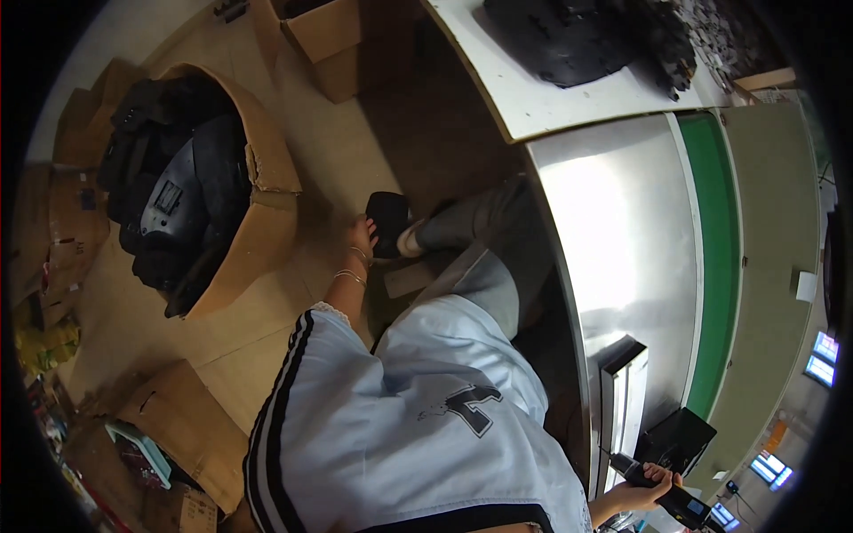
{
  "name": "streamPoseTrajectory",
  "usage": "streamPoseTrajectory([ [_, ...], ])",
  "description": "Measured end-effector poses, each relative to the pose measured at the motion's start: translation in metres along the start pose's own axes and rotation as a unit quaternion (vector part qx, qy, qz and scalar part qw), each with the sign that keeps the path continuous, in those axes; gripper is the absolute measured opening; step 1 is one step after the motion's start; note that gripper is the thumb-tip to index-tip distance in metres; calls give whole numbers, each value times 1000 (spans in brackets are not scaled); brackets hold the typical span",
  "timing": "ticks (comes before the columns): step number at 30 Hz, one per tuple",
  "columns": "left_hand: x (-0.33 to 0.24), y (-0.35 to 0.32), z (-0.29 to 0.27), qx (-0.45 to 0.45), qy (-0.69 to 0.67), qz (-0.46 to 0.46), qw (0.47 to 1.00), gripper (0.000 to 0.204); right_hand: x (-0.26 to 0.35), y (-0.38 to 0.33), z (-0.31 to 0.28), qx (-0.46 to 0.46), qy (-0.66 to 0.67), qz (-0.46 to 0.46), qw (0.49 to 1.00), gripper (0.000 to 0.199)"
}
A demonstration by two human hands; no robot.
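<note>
My left hand [362,235] reaches down beside my lower leg, its fingers closed on the edge of a dark black piece [386,213]. The piece is flat-looking with a rounded top; its exact kind does not show. Far to the right, my right hand [653,490] is wrapped round a black electric screwdriver [686,506], whose thin bit points toward the workbench. A black box-like object [677,441] lies just beyond that hand, beside a long silver metal bar [623,391].
A large open carton [271,218] full of black plastic parts [178,191] stands at left. Another carton [333,44] is farther back, and a torn one [187,413] is at lower left. The white table [551,111] holds black parts. A shiny metal worktop [613,231] curves along my right.
</note>
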State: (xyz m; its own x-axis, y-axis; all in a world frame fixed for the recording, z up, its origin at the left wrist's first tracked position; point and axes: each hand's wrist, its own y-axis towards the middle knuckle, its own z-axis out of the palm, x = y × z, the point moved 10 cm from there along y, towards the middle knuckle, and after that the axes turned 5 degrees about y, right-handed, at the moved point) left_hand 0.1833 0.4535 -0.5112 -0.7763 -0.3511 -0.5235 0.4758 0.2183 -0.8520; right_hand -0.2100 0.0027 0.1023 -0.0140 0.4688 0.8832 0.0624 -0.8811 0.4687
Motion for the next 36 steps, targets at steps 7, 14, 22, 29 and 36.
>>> streamPoseTrajectory([
  [7, 105, 152, -74, -71, 330, -43, 940, 48, -6, 5, -10, -29, -27, 11, 999, 8],
  [14, 179, 151, -74, -117, 315, -164, 928, 51, 0, -5, 54, -144, -90, 35, 985, 18],
  [22, 179, 152, -89, -74, 158, -150, 973, 75, -30, 57, 180, -43, -187, -34, 981, 14],
  [29, 218, 190, -74, -57, 160, -178, 969, 56, -23, 116, 204, -27, -237, -82, 968, 11],
  [36, 142, 139, -46, -106, -22, -28, 994, 30, -12, 127, 69, -120, -254, -81, 956, 11],
])
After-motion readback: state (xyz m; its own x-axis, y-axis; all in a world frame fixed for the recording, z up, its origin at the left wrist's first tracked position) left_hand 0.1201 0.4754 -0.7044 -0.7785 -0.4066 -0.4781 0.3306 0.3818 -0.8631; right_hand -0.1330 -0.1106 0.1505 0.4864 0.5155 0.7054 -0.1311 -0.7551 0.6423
